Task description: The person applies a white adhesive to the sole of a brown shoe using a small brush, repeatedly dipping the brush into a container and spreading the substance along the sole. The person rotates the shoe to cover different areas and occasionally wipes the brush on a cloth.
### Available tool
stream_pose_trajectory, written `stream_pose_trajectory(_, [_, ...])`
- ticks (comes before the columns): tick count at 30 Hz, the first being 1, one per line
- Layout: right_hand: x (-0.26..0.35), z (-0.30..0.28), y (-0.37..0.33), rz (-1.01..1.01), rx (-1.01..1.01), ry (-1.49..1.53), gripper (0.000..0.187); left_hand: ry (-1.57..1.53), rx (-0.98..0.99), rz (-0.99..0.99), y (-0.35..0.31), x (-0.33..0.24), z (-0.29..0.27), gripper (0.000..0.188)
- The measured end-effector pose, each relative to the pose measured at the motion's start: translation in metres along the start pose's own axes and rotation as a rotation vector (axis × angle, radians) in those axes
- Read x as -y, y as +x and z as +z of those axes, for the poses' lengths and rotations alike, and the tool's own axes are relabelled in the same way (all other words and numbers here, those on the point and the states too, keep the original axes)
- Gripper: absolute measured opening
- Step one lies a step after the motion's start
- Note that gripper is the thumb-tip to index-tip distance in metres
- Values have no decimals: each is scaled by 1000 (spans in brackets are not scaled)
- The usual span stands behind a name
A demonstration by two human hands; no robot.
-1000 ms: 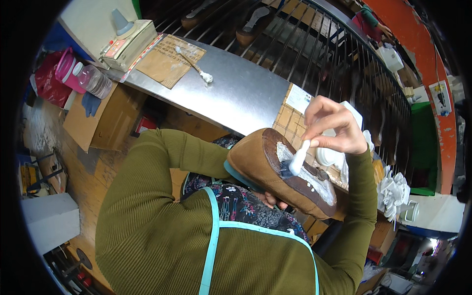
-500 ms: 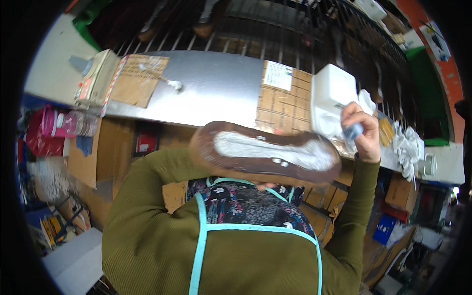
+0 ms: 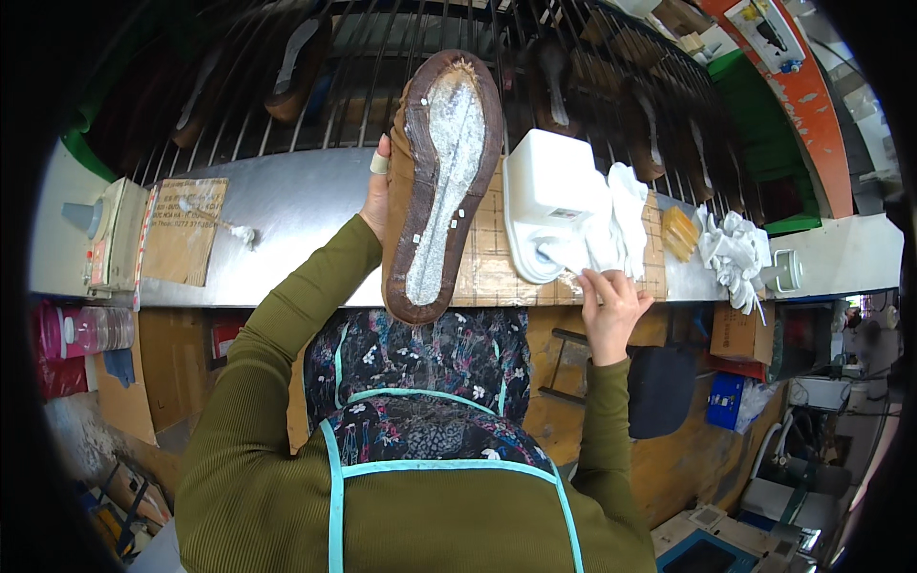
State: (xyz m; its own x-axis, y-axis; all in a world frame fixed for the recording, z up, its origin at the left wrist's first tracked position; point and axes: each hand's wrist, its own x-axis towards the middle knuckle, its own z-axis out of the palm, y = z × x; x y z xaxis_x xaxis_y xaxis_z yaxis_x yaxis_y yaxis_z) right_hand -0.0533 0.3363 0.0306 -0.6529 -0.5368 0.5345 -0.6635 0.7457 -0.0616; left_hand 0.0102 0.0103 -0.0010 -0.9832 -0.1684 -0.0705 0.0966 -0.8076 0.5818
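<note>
A brown shoe (image 3: 406, 229) is held up nearly upright, its underside toward me. A glossy dark brown band rims the underside around a speckled grey-white middle. Small white bits stick to it. My left hand (image 3: 376, 196) is closed around the shoe's left side, a pale wrap on one finger; its other fingers are hidden behind the shoe. At the front edge of the metal table, my right hand (image 3: 611, 306) pinches the tip of a white cloth (image 3: 565, 254) beside a white plastic container (image 3: 552, 177). More white cloth (image 3: 621, 220) drapes over the container's right side.
The metal table (image 3: 296, 224) carries cardboard (image 3: 186, 239) and a white-tipped brush (image 3: 239, 232) at left. To the right lie a yellow block (image 3: 679, 234) and crumpled white cloths (image 3: 734, 253). Behind, several shoes (image 3: 301, 72) rest on a rack of metal bars (image 3: 368, 95).
The shoe has swung from lying sideways before my chest to nearly upright over the table. My right hand has come down and left, and the blurred grey-blue thing in it no longer shows.
</note>
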Motion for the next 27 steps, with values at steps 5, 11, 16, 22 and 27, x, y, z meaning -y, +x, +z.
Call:
stream_pose_trajectory(5, [-19,-1,-1,332,208,483,17,-13,60,-56,15,14,-21,91])
stream_pose_trajectory(11, [-32,5,2,848,591,1299,12,-80,80,-110,14,18,-26,86])
stream_pose_trajectory(16, [27,-6,65,258,-95,759,11,-85,136,-145,17,18,-20,86])
stream_pose_trajectory(22, [62,9,147,57,-49,753,13,-79,151,-154,20,17,-17,90])
stream_pose_trajectory(27, [67,34,164,-59,-334,362,16,-54,82,-162,18,16,-14,90])
